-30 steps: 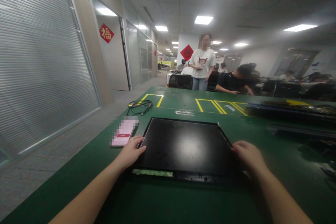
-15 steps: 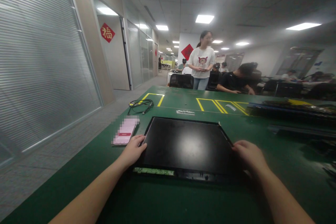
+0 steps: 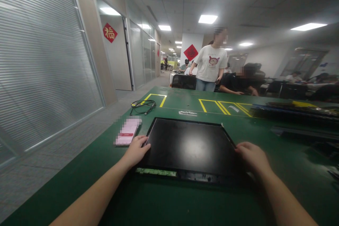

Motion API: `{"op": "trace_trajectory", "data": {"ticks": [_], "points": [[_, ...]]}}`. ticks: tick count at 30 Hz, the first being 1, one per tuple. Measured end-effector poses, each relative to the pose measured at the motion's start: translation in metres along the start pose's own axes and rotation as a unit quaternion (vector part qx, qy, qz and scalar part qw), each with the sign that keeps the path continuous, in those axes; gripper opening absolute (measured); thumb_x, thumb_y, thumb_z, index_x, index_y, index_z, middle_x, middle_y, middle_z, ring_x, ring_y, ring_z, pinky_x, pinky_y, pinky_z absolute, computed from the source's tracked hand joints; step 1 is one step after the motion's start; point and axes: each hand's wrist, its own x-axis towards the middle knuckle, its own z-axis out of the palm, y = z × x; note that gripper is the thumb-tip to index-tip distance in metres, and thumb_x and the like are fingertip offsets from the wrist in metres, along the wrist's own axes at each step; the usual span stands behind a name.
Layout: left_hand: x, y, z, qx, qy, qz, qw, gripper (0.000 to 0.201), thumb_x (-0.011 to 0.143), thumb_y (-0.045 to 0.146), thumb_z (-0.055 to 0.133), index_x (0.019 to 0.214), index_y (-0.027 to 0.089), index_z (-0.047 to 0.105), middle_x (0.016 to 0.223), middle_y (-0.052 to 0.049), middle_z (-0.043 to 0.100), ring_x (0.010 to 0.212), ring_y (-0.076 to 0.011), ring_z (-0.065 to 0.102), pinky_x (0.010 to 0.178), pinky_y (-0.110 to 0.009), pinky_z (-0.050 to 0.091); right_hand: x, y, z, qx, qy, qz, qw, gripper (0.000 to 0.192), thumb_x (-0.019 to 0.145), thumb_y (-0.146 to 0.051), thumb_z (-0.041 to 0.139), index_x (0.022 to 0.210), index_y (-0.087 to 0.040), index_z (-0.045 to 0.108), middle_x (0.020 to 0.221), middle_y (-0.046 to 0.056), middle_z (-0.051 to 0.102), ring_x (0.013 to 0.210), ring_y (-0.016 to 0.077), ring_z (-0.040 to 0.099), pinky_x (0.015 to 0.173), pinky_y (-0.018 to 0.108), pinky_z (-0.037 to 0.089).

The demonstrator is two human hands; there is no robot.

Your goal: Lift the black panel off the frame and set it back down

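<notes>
A black LCD screen panel (image 3: 174, 144) lies face up at the middle of the green table, with a bright reflection on its surface. Along its near edge runs a strip of green circuit board (image 3: 156, 172). My left hand (image 3: 138, 149) grips the panel's left edge, thumb on top and fingers along the side. On the opposite edge, my right hand (image 3: 250, 152) is closed around the rim, its fingertips partly hidden. Close by my left hand rests a phone (image 3: 127, 132) with a pinkish lit screen.
A coiled black cable (image 3: 143, 106) lies beyond the phone. Yellow tape outlines (image 3: 214, 106) mark the far side of the green table (image 3: 180, 204). Dark flat panels (image 3: 293, 111) are stacked at the right. Across the table a person in a white shirt (image 3: 211, 63) stands beside a seated person.
The person in the white shirt has shifted right and lowered their arms apart. Both my hands and the panel keep their places; the view has moved very slightly.
</notes>
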Motion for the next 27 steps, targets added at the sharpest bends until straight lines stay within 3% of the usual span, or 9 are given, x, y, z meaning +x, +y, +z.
{"op": "trace_trajectory", "data": {"ticks": [4,8,11,16,21,27], "points": [[-0.002,0.003,0.001,0.023,-0.012,0.007,1.0,0.057,0.074,0.041,0.064,0.122,0.012,0.075,0.142,-0.02,0.062,0.139,-0.0399,0.055,0.123,-0.051,0.036,0.0,-0.001,0.001,-0.005,-0.001,0.003,1.0,0.024,0.073,-0.035,0.06,0.084,-0.022,0.076,0.076,0.008,0.077,0.074,0.0262,0.069,0.067,0.035,0.049],[-0.009,0.01,-0.006,0.08,-0.056,0.043,0.994,0.075,0.083,0.042,0.06,0.15,0.008,0.055,0.151,-0.023,0.055,0.143,-0.038,0.051,0.123,-0.052,0.035,-0.003,-0.004,0.0,-0.02,-0.002,0.004,1.0,0.022,0.074,-0.034,0.06,0.084,-0.022,0.076,0.08,0.008,0.077,0.078,0.0269,0.069,0.069,0.035,0.049],[-0.016,0.013,-0.017,0.138,-0.093,0.087,0.982,0.072,0.085,0.044,0.064,0.149,0.012,0.057,0.164,-0.024,0.041,0.152,-0.0412,0.039,0.123,-0.055,0.033,-0.004,-0.005,-0.001,-0.02,0.003,-0.004,1.0,0.022,0.074,-0.033,0.06,0.084,-0.023,0.076,0.082,0.008,0.078,0.081,0.0269,0.07,0.071,0.035,0.049],[-0.021,0.016,-0.035,0.176,-0.166,0.164,0.956,0.069,0.08,0.042,0.076,0.145,0.024,0.063,0.166,-0.016,0.044,0.152,-0.0403,0.04,0.123,-0.058,0.033,-0.003,-0.002,0.0,-0.021,0.009,-0.012,1.0,0.021,0.074,-0.033,0.059,0.082,-0.023,0.076,0.08,0.007,0.078,0.08,0.0261,0.069,0.072,0.035,0.049],[-0.018,0.015,-0.043,0.169,-0.225,0.164,0.945,0.076,0.074,0.037,0.082,0.147,0.025,0.063,0.166,-0.015,0.044,0.152,-0.0377,0.041,0.123,-0.054,0.035,-0.002,-0.003,0.001,-0.014,0.008,-0.009,1.0,0.02,0.074,-0.033,0.06,0.08,-0.023,0.076,0.078,0.007,0.077,0.078,0.0258,0.069,0.07,0.034,0.049],[-0.016,0.018,-0.045,0.15,-0.245,0.17,0.943,0.076,0.071,0.032,0.084,0.144,0.029,0.065,0.165,-0.011,0.048,0.15,-0.0366,0.044,0.122,-0.053,0.036,-0.003,-0.003,0.002,-0.015,0.009,-0.012,1.0,0.02,0.075,-0.033,0.06,0.081,-0.024,0.076,0.079,0.006,0.077,0.079,0.0249,0.07,0.071,0.033,0.048]]}}
